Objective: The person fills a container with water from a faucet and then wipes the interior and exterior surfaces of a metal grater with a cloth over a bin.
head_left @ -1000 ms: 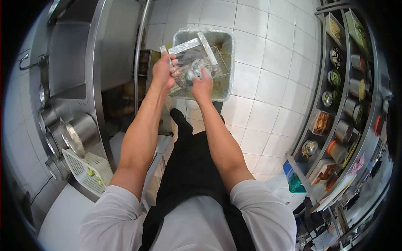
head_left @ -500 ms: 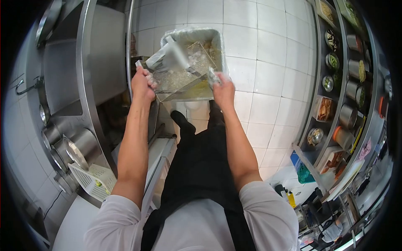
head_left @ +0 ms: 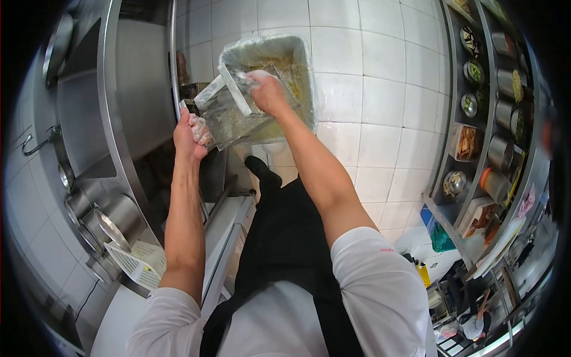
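Note:
My left hand (head_left: 193,134), its fingers covered in crumpled clear plastic, is closed round the near left edge of a perforated metal basket (head_left: 235,124). The basket tilts over a bin (head_left: 308,89) lined with a clear plastic bag. Yellowish, wet waste (head_left: 293,76) shows in the bin. Inside the basket, wide flat metal strips (head_left: 238,95) stand up at an angle. My right hand (head_left: 269,95) reaches over the basket's far part, near the mesh. Whitish, blurred plastic covers its fingertips, so their grip is hidden.
On the left runs a steel counter (head_left: 110,89) with pots (head_left: 122,220) and a white plastic basket (head_left: 140,262). Shelving on the right holds bowls (head_left: 474,71) and containers of food (head_left: 466,143). White floor tiles (head_left: 339,101) lie between. A person (head_left: 476,324) appears at lower right.
My right hand has left the basket's right edge and moved left and up over the mesh. The basket has shifted slightly left, with my left hand still holding it.

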The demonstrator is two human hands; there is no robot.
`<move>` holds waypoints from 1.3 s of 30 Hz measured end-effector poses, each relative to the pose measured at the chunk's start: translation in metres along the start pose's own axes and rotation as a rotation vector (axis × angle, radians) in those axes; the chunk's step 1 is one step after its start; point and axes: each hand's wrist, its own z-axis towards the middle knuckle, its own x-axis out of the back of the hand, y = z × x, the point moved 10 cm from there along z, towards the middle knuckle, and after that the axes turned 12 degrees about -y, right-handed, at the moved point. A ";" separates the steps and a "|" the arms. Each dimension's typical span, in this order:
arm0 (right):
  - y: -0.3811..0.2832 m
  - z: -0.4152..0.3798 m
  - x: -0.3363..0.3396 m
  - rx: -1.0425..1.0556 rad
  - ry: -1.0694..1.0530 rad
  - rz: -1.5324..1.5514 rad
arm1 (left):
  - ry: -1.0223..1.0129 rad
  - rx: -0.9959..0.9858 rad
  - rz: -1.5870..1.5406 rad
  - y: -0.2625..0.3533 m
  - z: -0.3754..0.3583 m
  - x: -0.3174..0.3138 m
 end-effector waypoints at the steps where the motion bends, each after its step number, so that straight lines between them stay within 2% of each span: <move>1: -0.011 0.003 0.001 0.080 0.009 -0.014 | 0.013 -0.003 0.013 0.001 -0.001 0.002; 3: -0.029 0.006 0.000 0.241 0.024 -0.038 | -0.015 0.029 -0.018 -0.002 0.000 0.004; 6: 0.016 0.010 -0.009 -0.081 -0.025 0.057 | -0.072 0.012 -0.002 0.002 0.007 -0.002; 9: 0.004 0.006 0.002 0.061 0.019 0.053 | -0.051 0.014 0.044 -0.003 0.009 -0.006; 12: 0.033 0.002 -0.004 -0.109 0.093 0.780 | -0.057 0.054 0.061 -0.013 0.011 -0.013; 15: 0.028 -0.002 0.006 -0.116 0.129 0.936 | -0.014 0.067 0.118 -0.021 0.010 -0.025; 18: 0.008 -0.012 0.009 -0.114 -0.033 1.183 | 0.013 0.050 0.162 -0.027 0.007 -0.026; 21: -0.023 -0.022 0.055 0.113 0.083 0.115 | -0.051 0.043 0.188 -0.032 0.009 -0.022; 22: -0.029 -0.027 0.059 0.085 0.037 0.036 | -0.056 0.040 0.223 -0.035 0.008 -0.026; 27: -0.025 -0.048 0.083 -0.018 -0.078 -0.130 | -0.150 0.046 0.452 -0.040 0.013 -0.043; 30: -0.058 -0.055 0.098 0.041 0.007 -0.237 | -0.173 0.018 0.792 -0.023 0.010 -0.062; 33: -0.109 -0.048 0.090 0.264 -0.056 -0.267 | -0.314 -0.039 1.116 -0.009 0.010 -0.089; 36: -0.159 -0.036 0.077 0.445 -0.098 -0.438 | -0.433 -0.106 1.478 0.006 0.013 -0.112; 39: -0.144 -0.009 0.059 0.369 -0.382 -0.395 | -0.502 -0.238 1.797 0.018 0.008 -0.134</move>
